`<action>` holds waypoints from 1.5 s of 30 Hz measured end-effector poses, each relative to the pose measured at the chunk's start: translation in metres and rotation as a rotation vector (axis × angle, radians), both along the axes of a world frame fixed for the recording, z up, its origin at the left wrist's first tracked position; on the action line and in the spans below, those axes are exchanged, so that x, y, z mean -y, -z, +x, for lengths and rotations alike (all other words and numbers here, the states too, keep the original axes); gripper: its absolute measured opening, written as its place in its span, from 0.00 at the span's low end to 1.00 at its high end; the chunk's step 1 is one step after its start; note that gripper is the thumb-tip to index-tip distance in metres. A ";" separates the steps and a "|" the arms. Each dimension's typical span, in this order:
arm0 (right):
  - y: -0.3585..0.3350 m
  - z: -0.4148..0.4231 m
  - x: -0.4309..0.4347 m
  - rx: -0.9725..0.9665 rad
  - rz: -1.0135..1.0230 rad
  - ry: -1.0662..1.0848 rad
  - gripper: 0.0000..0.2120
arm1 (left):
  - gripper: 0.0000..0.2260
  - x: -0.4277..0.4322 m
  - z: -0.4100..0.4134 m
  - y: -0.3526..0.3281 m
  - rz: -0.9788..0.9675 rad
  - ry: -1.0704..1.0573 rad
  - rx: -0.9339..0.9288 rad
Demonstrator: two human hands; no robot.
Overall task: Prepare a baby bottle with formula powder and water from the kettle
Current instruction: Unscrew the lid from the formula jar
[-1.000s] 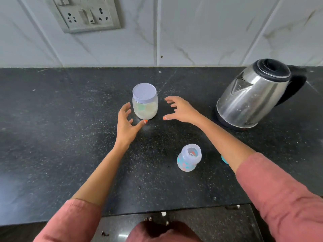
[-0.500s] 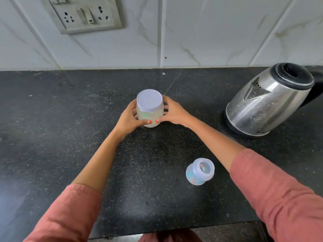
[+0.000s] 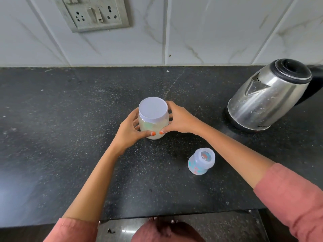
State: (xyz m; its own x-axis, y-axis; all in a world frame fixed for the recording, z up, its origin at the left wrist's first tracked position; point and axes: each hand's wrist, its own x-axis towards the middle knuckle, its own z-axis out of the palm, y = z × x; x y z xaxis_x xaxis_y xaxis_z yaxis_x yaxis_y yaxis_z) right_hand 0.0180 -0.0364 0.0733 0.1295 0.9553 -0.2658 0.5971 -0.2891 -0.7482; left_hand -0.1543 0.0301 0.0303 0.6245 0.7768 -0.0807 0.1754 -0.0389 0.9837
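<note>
Shiny steel kettle (image 3: 269, 102), speckled matt stone counter (image 3: 70, 137)

On the tabletop (image 3: 52, 137) a lidded jar (image 3: 153, 117) stands mid-scene, the left hand (image 3: 130, 131) at its left side and the right hand (image 3: 178, 119) at its right. The baby bottle (image 3: 201, 161) stands nearer and right. The kettle (image 3: 269, 95) stands far right. A socket plate (image 3: 92, 13) hangs on the far wall, left.

No readable text, label, brand or number on any object.
</note>
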 end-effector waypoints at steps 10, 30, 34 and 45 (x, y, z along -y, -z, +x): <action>-0.007 -0.041 0.053 -0.020 -0.016 0.013 0.43 | 0.38 0.051 -0.043 -0.002 -0.025 0.011 0.000; 0.023 -0.077 0.080 -0.023 -0.044 0.045 0.44 | 0.39 0.084 -0.072 0.032 -0.018 -0.030 -0.036; 0.019 -0.076 0.080 -0.020 -0.065 0.022 0.44 | 0.39 0.084 -0.071 0.031 -0.025 0.022 -0.020; -0.031 -0.084 0.067 0.228 -0.096 -0.142 0.41 | 0.47 0.093 -0.055 0.022 -0.024 -0.023 0.052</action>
State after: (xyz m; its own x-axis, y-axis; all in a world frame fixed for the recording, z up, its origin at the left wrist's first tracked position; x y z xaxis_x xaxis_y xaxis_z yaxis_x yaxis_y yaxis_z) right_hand -0.0661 -0.1031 0.1040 0.0629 0.9400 -0.3352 0.7862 -0.2535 -0.5636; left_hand -0.2089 -0.0628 0.0083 0.6102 0.7894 -0.0667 0.1241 -0.0121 0.9922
